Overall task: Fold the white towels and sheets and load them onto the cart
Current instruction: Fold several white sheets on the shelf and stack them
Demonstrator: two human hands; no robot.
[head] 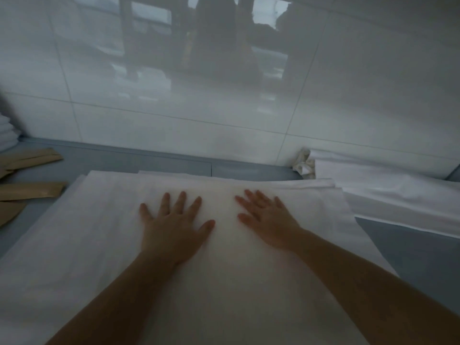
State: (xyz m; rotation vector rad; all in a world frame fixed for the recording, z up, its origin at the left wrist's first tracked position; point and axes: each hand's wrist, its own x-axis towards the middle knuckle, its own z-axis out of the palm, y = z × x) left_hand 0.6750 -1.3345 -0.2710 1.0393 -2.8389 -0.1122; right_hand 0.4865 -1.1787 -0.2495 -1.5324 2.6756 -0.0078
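A large white sheet (94, 245) lies folded flat on the grey table (149, 160), filling the near middle of the head view. My left hand (174, 225) rests palm down on it with fingers spread and straight. My right hand (266, 220) lies flat on the sheet just to the right, fingers straight and angled up-left. The two hands are a short gap apart near the sheet's far edge. No cart is in view.
More white linen (398, 190) lies at the right against the white tiled wall (224, 108). Brown paper packets (29, 190) sit on the table at the left. A stack of white towels (7, 135) shows at the far left edge.
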